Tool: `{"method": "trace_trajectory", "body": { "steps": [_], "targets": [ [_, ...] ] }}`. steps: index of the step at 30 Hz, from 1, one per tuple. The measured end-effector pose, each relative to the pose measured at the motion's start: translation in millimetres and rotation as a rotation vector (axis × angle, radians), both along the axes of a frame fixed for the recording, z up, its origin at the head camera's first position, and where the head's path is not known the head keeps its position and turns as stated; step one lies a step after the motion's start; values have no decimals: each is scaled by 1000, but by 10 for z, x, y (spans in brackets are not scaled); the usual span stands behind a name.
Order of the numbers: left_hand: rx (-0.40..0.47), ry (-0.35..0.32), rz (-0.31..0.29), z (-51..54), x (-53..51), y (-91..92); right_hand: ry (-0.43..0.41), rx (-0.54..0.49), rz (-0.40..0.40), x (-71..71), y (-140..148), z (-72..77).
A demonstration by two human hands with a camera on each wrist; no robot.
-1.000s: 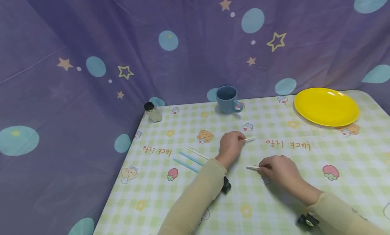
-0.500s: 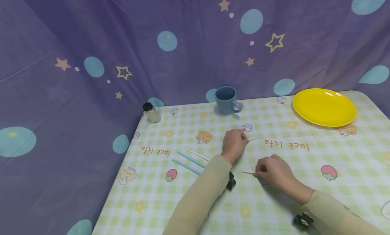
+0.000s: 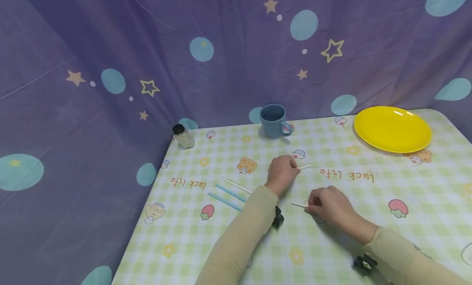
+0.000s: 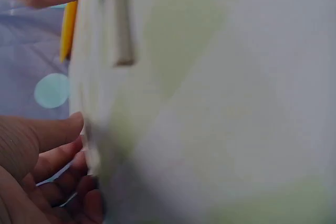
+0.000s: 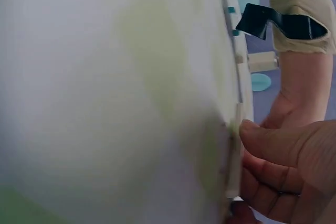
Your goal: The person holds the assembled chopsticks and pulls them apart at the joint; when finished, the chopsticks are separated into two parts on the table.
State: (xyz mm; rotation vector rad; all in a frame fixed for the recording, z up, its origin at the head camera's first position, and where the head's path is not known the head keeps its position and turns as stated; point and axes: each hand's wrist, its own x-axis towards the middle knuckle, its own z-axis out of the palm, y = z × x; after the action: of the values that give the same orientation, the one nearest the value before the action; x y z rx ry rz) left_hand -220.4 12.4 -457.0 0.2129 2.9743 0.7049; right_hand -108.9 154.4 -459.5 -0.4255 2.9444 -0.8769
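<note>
In the head view the left hand [image 3: 282, 174] pinches a short white stick [image 3: 306, 167] that points right, close to the tablecloth. Lower and to the right, the right hand [image 3: 332, 207] pinches another white stick [image 3: 298, 205], whose free end points left. A longer white stick [image 3: 236, 185] and two blue sticks [image 3: 230, 192] lie side by side left of the left forearm, their near ends hidden by the sleeve. The right wrist view shows the right thumb and fingers [image 5: 268, 142] against a pale stick [image 5: 235, 156].
A blue mug [image 3: 273, 121] stands at the table's back edge, a black-capped jar [image 3: 183, 136] at the back left corner. On the back right lies a yellow plate [image 3: 392, 130]. A purple curtain hangs behind the checkered tablecloth [image 3: 206, 248].
The right hand has moved slightly left with its stick, which has turned a little. The left hand has shifted slightly with its stick still pinched. The blue and white sticks lie as before.
</note>
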Motion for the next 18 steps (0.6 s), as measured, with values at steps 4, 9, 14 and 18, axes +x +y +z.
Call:
{"method": "trace_trajectory", "body": {
  "steps": [4, 9, 14, 18],
  "targets": [
    [-30, -76, -20, 119, -24, -177, -10, -18, 11, -21, 33, 39],
    [-21, -124, -100, 274, -12, -575, 11, -37, 7, -57, 55, 95],
    [118, -71, -205, 324, 61, -1047, 58, -116, -7, -91, -10, 126],
    [127, -40, -223, 346, 133, -1322, 78, -157, -7, -110, -106, 143]
  ]
}}
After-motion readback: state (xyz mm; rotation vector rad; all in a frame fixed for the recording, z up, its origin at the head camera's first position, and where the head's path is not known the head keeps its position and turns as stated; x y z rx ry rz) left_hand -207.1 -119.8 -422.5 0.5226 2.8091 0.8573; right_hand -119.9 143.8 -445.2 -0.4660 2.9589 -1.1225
